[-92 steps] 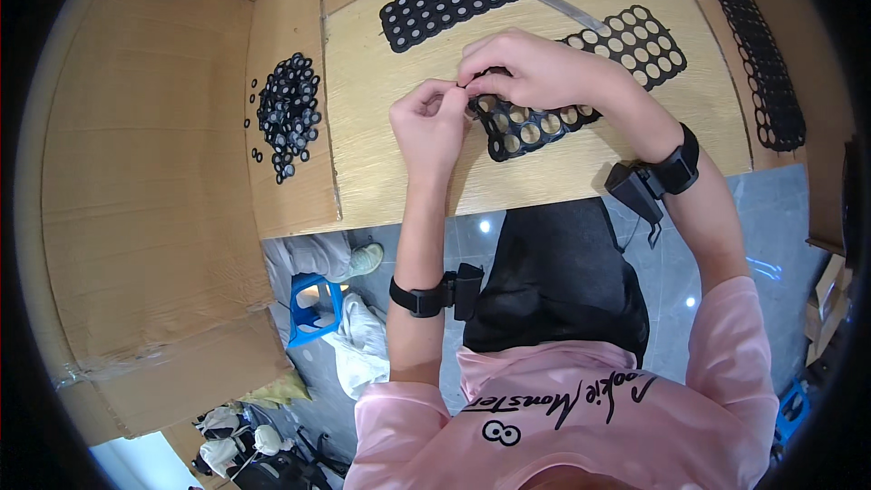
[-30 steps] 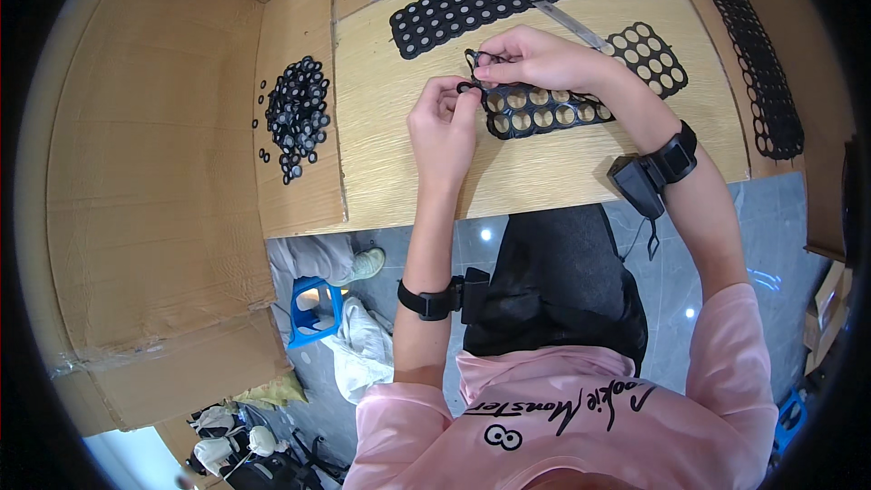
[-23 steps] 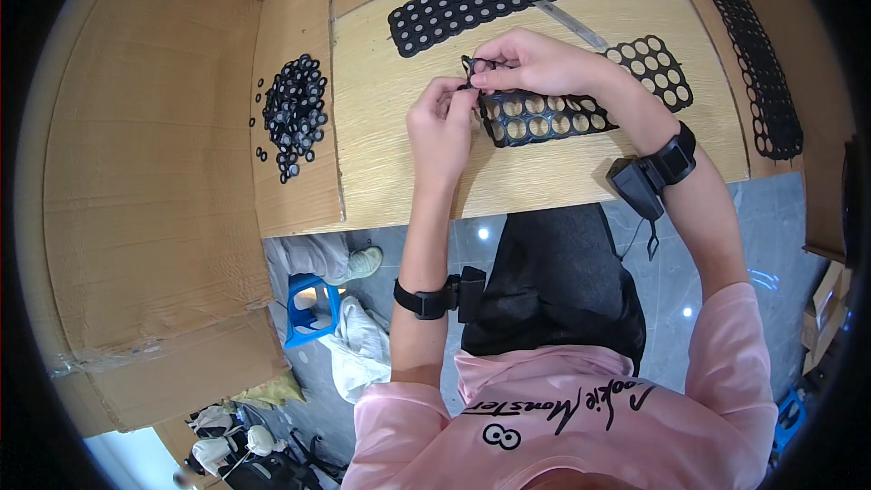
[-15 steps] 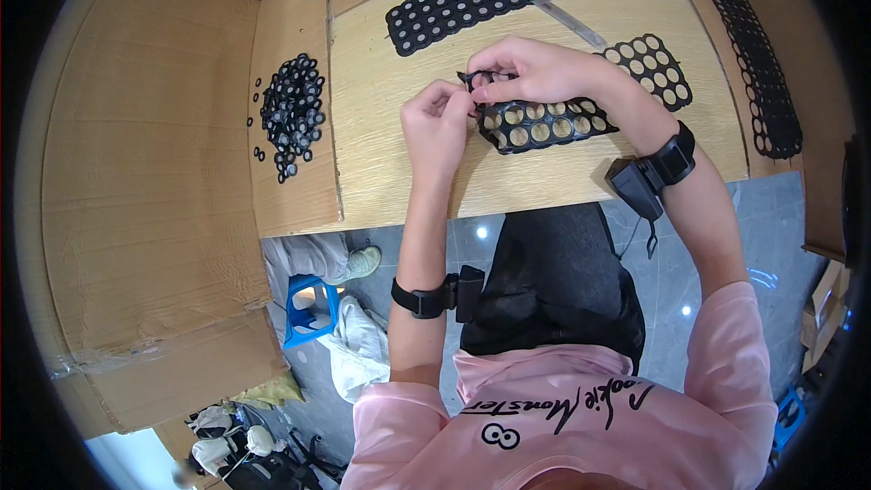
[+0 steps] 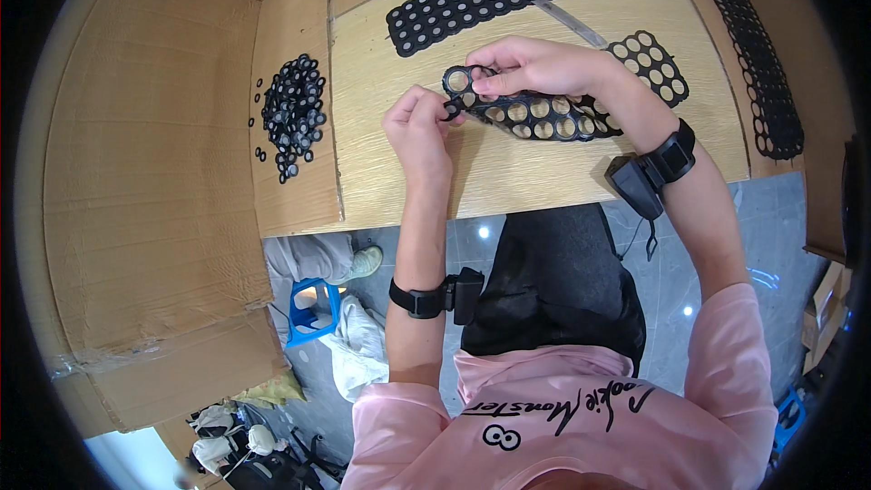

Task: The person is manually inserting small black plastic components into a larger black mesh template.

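A black sheet point(image 5: 531, 120) with rows of round holes lies on the table in front of me, its left end bent up. My right hand point(image 5: 535, 69) is closed on that raised end, thumb and fingers pinching it beside an open hole. Just left of it, my left hand point(image 5: 419, 132) pinches a small black ring point(image 5: 451, 110) between thumb and fingertips, at the sheet's left edge. Whether the ring is still joined to the sheet I cannot tell. Part of the sheet is hidden under my right hand and forearm; its far right end shows beyond my wrist.
A pile of small black rings point(image 5: 292, 116) lies on cardboard at the left. Behind my hands are a black sheet with filled grey circles point(image 5: 490, 0) and a flat metal strip point(image 5: 570, 22). Another holed black strip point(image 5: 751, 63) lies at the right. Cardboard walls point(image 5: 150, 145) stand around the table.
My left hand has moved slightly left, away from the right hand, with the small ring in its fingertips. The sheet's left end has turned up, showing an open hole by my right fingers.
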